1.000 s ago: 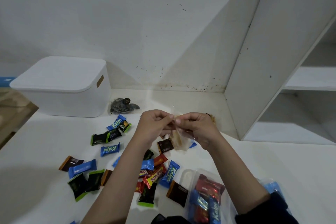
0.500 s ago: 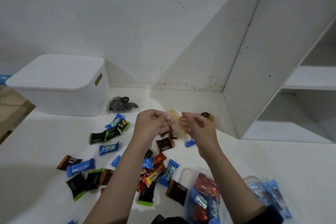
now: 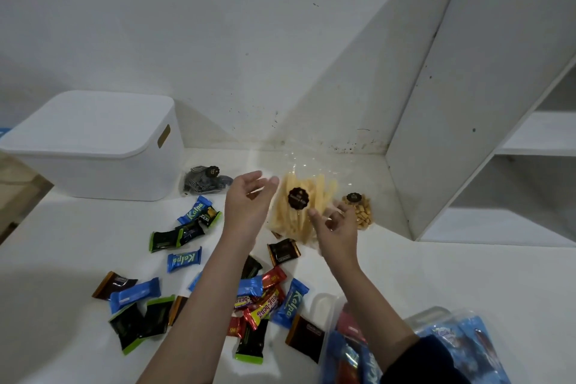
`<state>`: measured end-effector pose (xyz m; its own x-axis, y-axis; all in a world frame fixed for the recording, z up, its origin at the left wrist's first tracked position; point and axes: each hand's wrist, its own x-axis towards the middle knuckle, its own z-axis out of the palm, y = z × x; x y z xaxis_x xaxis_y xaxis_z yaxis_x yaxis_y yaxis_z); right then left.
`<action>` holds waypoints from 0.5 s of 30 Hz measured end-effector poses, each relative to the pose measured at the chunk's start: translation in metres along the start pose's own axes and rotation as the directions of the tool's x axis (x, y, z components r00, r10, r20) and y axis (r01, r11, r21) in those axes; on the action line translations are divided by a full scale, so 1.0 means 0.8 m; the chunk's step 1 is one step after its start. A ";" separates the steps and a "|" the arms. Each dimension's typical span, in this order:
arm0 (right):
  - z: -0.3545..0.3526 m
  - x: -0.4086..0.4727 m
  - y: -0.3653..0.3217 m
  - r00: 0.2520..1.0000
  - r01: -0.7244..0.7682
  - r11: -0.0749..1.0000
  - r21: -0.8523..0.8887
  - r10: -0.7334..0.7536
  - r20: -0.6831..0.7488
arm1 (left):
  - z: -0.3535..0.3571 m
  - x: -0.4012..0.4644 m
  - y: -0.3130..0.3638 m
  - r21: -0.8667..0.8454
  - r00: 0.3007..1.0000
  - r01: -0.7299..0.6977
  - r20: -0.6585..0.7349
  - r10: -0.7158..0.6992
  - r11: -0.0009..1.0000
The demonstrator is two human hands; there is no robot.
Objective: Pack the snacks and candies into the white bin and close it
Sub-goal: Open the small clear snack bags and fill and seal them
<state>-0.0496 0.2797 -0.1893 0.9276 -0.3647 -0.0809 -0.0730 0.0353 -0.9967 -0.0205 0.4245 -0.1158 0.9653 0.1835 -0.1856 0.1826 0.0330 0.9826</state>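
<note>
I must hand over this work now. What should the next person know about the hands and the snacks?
Left hand and right hand: both open, holding nothing, either side of the clear bag of yellow sticks on the table.
White bin: far left, lid on.
Small wrapped candies lie scattered on the table; clear packs lie nearest the person.
Done: nothing visibly packed.
Left: open the bin, load everything, close it.

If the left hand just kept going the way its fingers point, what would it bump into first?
Probably the clear bag of pale snack sticks. The left hand is open, its fingers aimed up and to the right, right beside that bag. Depth is hard to judge, so it might pass just above it toward the wall.
</note>
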 end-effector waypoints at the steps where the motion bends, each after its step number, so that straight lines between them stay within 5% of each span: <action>1: -0.002 0.008 0.002 0.999 -0.033 0.999 0.027 0.034 -0.011 | -0.006 0.012 -0.015 0.131 1.000 -0.004 0.010 0.003 0.991; 6: 0.001 0.057 0.022 0.988 -0.155 0.983 -0.094 0.152 -0.040 | -0.006 0.066 -0.086 0.336 0.937 0.103 0.283 -0.204 0.936; 15: 0.025 0.113 0.052 0.984 -0.158 0.871 -0.466 0.176 -0.005 | 0.038 0.126 -0.152 0.510 0.991 0.067 0.063 -0.115 0.857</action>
<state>0.0386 0.2664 -0.2380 0.8985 -0.3571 -0.2553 -0.3808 -0.3447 -0.8580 0.0604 0.4088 -0.2539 0.9476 0.1165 -0.2974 0.3169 -0.4606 0.8291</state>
